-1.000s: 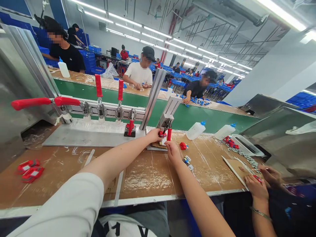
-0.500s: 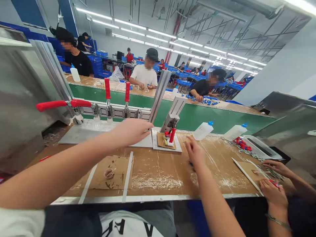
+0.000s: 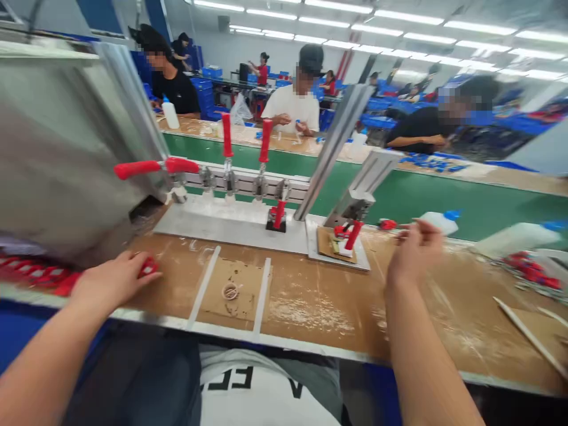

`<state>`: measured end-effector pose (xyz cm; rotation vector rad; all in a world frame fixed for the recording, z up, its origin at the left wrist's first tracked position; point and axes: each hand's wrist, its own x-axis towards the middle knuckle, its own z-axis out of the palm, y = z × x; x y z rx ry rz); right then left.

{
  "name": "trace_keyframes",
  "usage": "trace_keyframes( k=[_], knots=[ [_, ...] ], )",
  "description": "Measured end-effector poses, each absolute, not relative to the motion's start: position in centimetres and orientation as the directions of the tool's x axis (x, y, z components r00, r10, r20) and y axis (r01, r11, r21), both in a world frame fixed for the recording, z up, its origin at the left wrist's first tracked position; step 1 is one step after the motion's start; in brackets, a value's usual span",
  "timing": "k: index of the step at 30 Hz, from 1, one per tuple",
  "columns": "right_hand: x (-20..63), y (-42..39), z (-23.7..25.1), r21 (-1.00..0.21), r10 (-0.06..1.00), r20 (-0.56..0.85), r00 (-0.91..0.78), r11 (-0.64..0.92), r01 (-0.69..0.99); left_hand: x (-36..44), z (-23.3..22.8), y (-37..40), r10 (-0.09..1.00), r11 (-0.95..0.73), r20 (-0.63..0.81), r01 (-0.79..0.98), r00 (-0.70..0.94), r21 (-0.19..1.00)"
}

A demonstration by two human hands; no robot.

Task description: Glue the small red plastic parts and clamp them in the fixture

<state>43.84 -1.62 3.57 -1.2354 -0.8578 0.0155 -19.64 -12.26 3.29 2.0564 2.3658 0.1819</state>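
Bottle (image 3: 445, 222) behind right hand (image 3: 415, 251) | grip: cannot tell | left hand (image 3: 110, 281) pinching red part (image 3: 148, 267) | clamps (image 3: 265, 142), cup (image 3: 230, 291) between

The bench (image 3: 306, 331) has a brown, scuffed, partly shiny top and a pale front edge. On it lie red pieces (image 3: 33, 269) in a row at far left, a long metal plate (image 3: 213, 222), a smaller plate (image 3: 364, 260) beside it, a cardboard square (image 3: 244, 272) between two white strips (image 3: 262, 296), a red part (image 3: 387, 224), two bottles (image 3: 439, 223) and, at right, a mixed heap (image 3: 532, 269).
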Motion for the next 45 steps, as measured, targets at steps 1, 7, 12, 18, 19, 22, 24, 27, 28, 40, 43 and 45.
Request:
trace_keyframes(
  k=[1, 7, 12, 18, 19, 22, 24, 27, 28, 40, 43, 45],
  knots=[
    [41.2, -2.1, 4.5, -0.793, 0.366, 0.583, 0.725, 0.451, 0.41, -18.9, 3.4, -12.7, 0.984, 0.177, 0.002, 0.983, -0.178, -0.041],
    [26.3, -5.6, 6.2, -0.586, 0.556, 0.81, 0.188, 0.745, 0.319, -16.4, 3.1, -13.4, 0.978, 0.205, -0.017, 0.977, -0.206, -0.054],
    [20.5, -6.8, 2.1, -0.565, 0.667, 0.474, -0.575, 0.731, 0.382, -15.9, 2.2, -15.1, 0.984, 0.125, 0.117, 0.986, -0.137, 0.107],
    [18.7, -7.6, -1.0, -0.493, 0.596, 0.193, -0.779, 0.745, 0.448, -10.5, 2.6, -12.9, 0.914, -0.283, 0.377, 0.902, 0.151, 0.325],
    [18.5, -7.7, -1.2, -0.495, 0.591, 0.195, -0.783, 0.748, 0.442, -9.3, 2.4, -11.8, 0.911, -0.324, 0.376, 0.857, 0.169, 0.401],
    [17.8, -7.8, -1.5, -0.527, 0.601, 0.231, -0.765, 0.739, 0.421, -5.6, 1.1, -8.5, 0.93, -0.347, 0.333, 0.676, 0.157, 0.65],
    [17.5, -7.8, -1.7, -0.554, 0.615, 0.239, -0.751, 0.722, 0.415, -3.8, 0.0, -6.8, 0.952, -0.305, 0.277, 0.517, 0.133, 0.8],
    [17.5, -7.7, -1.8, -0.613, 0.625, 0.226, -0.747, 0.687, 0.39, -2.6, -1.6, -5.7, 0.973, -0.219, 0.178, 0.339, 0.15, 0.915],
    [17.6, -7.6, -1.8, -0.643, 0.632, 0.225, -0.742, 0.668, 0.375, -2.5, -2.0, -5.7, 0.972, -0.206, 0.158, 0.314, 0.172, 0.927],
    [19.1, -5.5, -2.0, -0.937, 0.959, 0.245, -0.143, 0.272, 0.221, -3.1, -2.8, -6.2, 0.939, -0.276, 0.16, 0.386, 0.306, 0.88],
    [19.0, -5.1, -2.4, -0.941, 0.968, 0.22, -0.122, 0.244, 0.235, -3.0, -2.8, -6.2, 0.928, -0.308, 0.183, 0.396, 0.324, 0.865],
    [18.8, -4.9, -2.6, -0.938, 0.967, 0.219, -0.132, 0.246, 0.243, -3.0, -2.8, -6.2, 0.924, -0.323, 0.193, 0.4, 0.331, 0.858]
  ],
)
